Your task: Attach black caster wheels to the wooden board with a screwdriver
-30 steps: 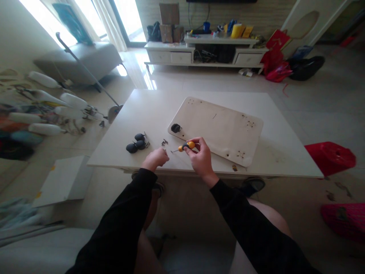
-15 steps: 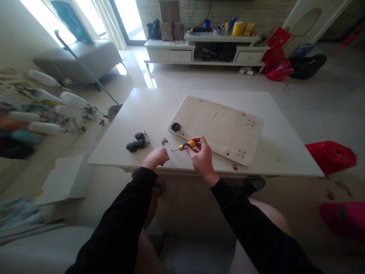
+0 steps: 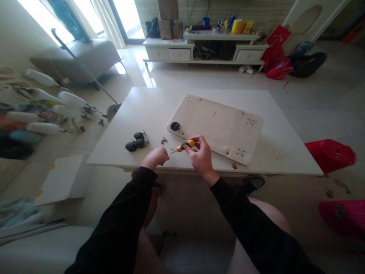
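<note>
My right hand [image 3: 201, 154] is closed round the yellow and black handle of a screwdriver [image 3: 185, 145], its tip aimed left. Close to that tip, my left hand [image 3: 157, 156] has its fingers pinched together; whatever they hold is too small to make out. Small screws [image 3: 164, 140] lie in a loose pile just beyond the left hand. Farther left, three black caster wheels [image 3: 139, 142] sit grouped together. A pale board [image 3: 216, 127] with rounded corners and screw holes lies beyond my right hand, with one black caster [image 3: 175, 126] at its left corner.
All this rests on a white table [image 3: 114, 129]. A small dark scrap [image 3: 234, 166] lies by its front edge. A red bucket-like object [image 3: 330, 156] stands off the right end, and a white box [image 3: 64, 179] is on the floor at left. A low cabinet [image 3: 168, 53] stands across the room.
The screwdriver has tilted a little, its tip dipping slightly down and left. Both hands otherwise stay in nearly the same place. The whole view has shifted very slightly.
</note>
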`<state>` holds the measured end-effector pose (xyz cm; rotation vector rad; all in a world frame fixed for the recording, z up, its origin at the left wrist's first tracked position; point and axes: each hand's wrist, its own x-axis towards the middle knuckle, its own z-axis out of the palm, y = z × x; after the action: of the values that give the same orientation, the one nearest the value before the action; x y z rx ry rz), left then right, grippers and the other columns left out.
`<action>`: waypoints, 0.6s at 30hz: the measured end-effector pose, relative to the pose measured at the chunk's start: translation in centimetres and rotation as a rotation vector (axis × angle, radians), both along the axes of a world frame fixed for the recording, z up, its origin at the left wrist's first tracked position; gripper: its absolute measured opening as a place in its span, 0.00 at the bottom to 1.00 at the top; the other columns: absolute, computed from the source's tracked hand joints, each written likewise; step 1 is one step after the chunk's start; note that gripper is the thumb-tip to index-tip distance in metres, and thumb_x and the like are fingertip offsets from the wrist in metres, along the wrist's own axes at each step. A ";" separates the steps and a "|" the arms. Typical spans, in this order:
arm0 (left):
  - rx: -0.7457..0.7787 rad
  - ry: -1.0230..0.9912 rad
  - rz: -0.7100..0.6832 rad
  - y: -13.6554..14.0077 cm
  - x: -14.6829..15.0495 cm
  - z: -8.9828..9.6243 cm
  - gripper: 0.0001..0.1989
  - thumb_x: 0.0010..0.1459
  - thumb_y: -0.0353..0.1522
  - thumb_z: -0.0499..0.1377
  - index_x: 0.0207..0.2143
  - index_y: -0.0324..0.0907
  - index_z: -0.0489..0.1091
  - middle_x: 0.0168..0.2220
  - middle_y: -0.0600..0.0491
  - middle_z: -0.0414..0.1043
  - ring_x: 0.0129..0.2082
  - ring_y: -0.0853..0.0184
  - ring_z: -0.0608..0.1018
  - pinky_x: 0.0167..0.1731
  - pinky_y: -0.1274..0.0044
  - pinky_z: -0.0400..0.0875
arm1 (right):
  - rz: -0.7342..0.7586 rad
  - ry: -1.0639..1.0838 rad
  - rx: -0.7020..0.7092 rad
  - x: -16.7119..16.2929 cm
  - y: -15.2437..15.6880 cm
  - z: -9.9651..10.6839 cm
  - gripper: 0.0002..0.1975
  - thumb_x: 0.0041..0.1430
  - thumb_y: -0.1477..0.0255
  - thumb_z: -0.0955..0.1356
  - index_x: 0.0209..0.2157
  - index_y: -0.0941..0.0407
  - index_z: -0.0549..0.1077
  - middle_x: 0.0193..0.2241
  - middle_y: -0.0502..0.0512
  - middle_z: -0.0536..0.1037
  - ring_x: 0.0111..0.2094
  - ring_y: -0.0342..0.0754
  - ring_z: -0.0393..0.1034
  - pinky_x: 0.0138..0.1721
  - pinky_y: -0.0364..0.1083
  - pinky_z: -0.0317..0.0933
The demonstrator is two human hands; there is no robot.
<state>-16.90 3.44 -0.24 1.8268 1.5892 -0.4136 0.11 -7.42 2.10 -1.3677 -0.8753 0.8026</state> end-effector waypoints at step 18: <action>-0.005 0.008 -0.040 0.2 -0.1 -0.4 0.07 0.54 0.26 0.63 0.36 0.38 0.81 0.32 0.46 0.85 0.30 0.64 0.87 0.31 0.80 0.75 | 0.000 -0.013 0.008 0.0 0.0 0.2 0.21 0.52 0.54 0.78 0.38 0.51 0.73 0.40 0.55 0.80 0.44 0.51 0.77 0.40 0.51 0.79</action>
<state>-17.04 3.67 -0.66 1.8580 1.5572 -0.4429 0.14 -7.45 2.34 -1.3671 -0.8874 0.7902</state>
